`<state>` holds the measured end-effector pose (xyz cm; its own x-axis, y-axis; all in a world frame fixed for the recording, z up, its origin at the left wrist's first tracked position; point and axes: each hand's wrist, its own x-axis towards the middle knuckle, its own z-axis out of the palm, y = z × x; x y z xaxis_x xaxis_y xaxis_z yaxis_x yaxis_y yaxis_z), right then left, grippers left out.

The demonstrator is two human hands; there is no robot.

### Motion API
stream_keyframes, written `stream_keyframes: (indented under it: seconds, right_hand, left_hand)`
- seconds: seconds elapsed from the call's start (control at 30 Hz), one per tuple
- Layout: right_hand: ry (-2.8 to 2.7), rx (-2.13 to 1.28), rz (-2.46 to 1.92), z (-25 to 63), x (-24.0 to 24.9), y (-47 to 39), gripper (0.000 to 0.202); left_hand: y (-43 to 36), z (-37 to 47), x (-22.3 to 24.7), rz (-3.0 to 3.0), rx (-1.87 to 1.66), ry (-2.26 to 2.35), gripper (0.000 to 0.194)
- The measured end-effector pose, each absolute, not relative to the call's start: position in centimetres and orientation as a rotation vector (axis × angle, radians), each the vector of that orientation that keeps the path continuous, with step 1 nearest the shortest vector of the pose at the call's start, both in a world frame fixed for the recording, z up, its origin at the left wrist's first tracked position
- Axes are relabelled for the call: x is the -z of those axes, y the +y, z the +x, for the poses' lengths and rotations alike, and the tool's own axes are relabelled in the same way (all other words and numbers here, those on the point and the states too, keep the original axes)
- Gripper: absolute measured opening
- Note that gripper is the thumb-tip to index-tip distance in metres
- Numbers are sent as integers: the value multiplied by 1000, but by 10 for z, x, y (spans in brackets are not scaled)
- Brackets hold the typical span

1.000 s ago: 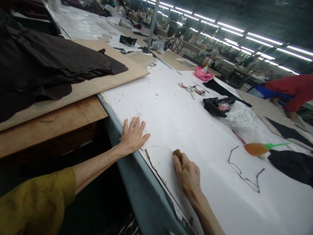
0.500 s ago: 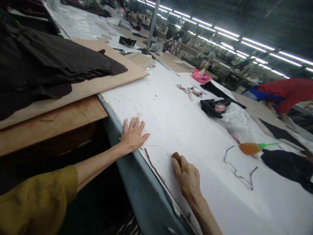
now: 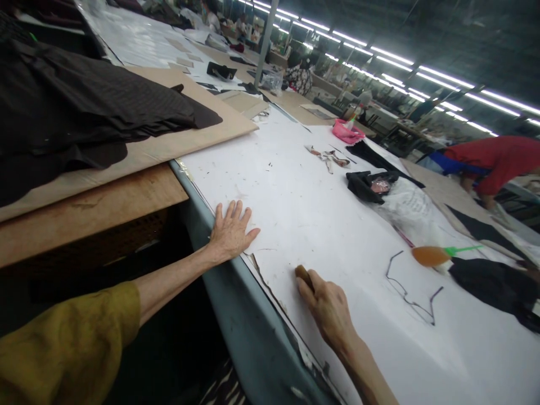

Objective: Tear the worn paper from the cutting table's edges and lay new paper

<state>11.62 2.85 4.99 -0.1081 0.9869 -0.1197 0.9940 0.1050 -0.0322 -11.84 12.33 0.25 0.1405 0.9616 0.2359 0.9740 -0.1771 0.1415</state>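
My left hand (image 3: 230, 232) lies flat with fingers spread on the white sheet (image 3: 291, 214) that covers the table, close to its near edge. Lower and to the right, my right hand (image 3: 327, 301) is closed around a small brown block (image 3: 304, 277) with a rounded end. The block rests against or just over the sheet; its lower part is hidden by my fingers, so its exact kind does not show. A torn strip (image 3: 264, 275) runs along the sheet's edge between my hands.
To the right lie eyeglasses (image 3: 411, 295), an orange bottle with a green nozzle (image 3: 431, 256), black cloth (image 3: 498, 287) and a clear plastic bag (image 3: 411, 202). Dark fabric (image 3: 97, 95) covers a board at left. A pink basket (image 3: 348, 131) and a person in red (image 3: 493, 160) are farther back.
My right hand has shifted very slightly, still closed on the brown block. The left hand stays flat in the same place on the sheet.
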Motion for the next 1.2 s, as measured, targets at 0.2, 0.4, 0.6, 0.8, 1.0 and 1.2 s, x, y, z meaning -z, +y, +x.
stream_keyframes:
  seconds: [0.2,0.4,0.6,0.8,1.0,1.2]
  right_hand:
    - [2366,286,2233,159,-62,51,24]
    - [2523,82,2224,159,-55,127,13]
    - [2625,-10,2070,136,-35,132,13]
    - [2611,-103,2039,138,-31,91,17]
    - [2672,-121,1940,143,-29,45,25]
    - [2774,-74,2067,136,-19,67,25]
  left_hand:
    - [124,-118,-1,-2313,445,-1968,57]
    - [124,-118,-1,-2304,438,-1939,56]
    - [124,-119,-1,-2301,431,-1949,56]
    - [124,-119,-2,-2314,431,-1962,56]
    - [124,-118,-2,-2292,436,-1961,56]
    - [123,-116,-2,-2279,392,-1982,57]
